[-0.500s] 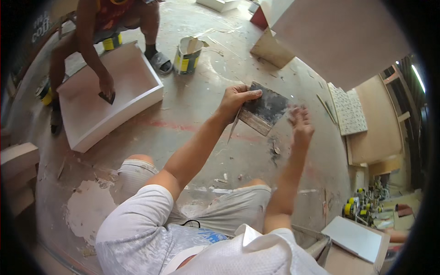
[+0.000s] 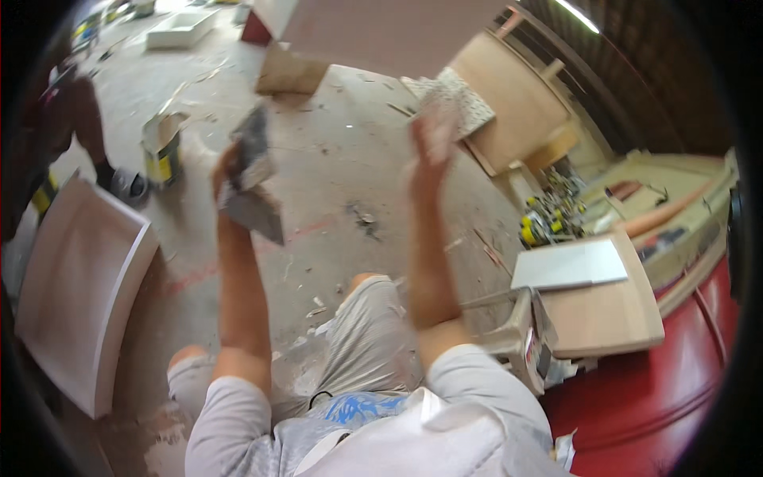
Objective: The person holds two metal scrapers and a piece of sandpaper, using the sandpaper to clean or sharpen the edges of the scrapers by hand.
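My left hand [image 2: 226, 173] grips a scraper with a broad, dark, smeared blade [image 2: 253, 137]. A second grey blade [image 2: 258, 213] juts out below it from the same hand; motion blurs both, and how they sit in the palm is hidden. My right hand [image 2: 434, 147] is raised apart from the blades, in front of a speckled board. It is blurred, but its fingers look stretched out and nothing shows in them.
A white open box [image 2: 87, 294] stands on the left beside a co-worker's leg [image 2: 90, 131]. Near it is a bucket [image 2: 163, 151]. A large pale panel [image 2: 389, 32] hangs over the far side. On the right, a white board [image 2: 571, 264] lies on a wooden board [image 2: 604, 318].
The view has swung right. My right hand has come away from the blade and stands farther apart from my left hand, which has turned the scraper and still holds it.
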`<action>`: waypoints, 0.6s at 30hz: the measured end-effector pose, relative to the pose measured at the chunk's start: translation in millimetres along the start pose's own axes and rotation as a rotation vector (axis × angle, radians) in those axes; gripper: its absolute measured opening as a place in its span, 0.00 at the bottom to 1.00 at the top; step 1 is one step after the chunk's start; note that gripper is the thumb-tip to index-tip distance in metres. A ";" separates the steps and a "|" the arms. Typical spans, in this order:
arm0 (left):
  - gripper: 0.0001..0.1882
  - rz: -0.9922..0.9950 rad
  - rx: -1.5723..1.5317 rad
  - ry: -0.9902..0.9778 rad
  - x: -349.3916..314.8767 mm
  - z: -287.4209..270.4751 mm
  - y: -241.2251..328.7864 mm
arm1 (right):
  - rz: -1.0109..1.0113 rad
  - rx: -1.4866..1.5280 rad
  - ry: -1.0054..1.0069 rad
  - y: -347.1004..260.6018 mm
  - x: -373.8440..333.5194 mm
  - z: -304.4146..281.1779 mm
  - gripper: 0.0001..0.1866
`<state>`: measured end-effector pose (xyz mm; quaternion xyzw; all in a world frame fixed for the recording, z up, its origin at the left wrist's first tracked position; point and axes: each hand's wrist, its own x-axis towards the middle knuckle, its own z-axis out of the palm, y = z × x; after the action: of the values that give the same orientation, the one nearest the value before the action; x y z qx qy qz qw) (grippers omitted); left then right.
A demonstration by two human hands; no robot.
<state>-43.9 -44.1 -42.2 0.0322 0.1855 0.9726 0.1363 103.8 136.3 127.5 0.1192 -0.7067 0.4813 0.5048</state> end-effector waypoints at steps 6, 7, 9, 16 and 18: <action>0.11 0.064 -0.238 -0.208 -10.3 -16.2 65.7 | 0.862 -0.071 0.266 128.5 -112.9 -29.8 0.60; 0.11 0.103 -0.224 -0.255 -4.3 -29.6 72.9 | 0.914 -0.082 0.347 131.8 -97.1 -36.0 0.61; 0.12 0.064 -0.271 -0.381 12.2 -10.0 50.9 | 0.680 -0.148 0.419 150.8 -1.2 -141.8 0.59; 0.14 0.004 -0.391 -0.688 43.5 -73.2 48.4 | -0.242 -0.659 0.217 -135.1 255.6 -141.7 0.52; 0.13 -0.050 -0.419 -0.669 57.7 -77.7 16.9 | -0.375 -0.828 0.178 -203.8 274.3 -138.6 0.49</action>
<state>-112.5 -70.5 -107.5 0.3141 -0.0710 0.9217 0.2162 193.4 230.7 472.6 -0.0085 -0.7595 0.0673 0.6469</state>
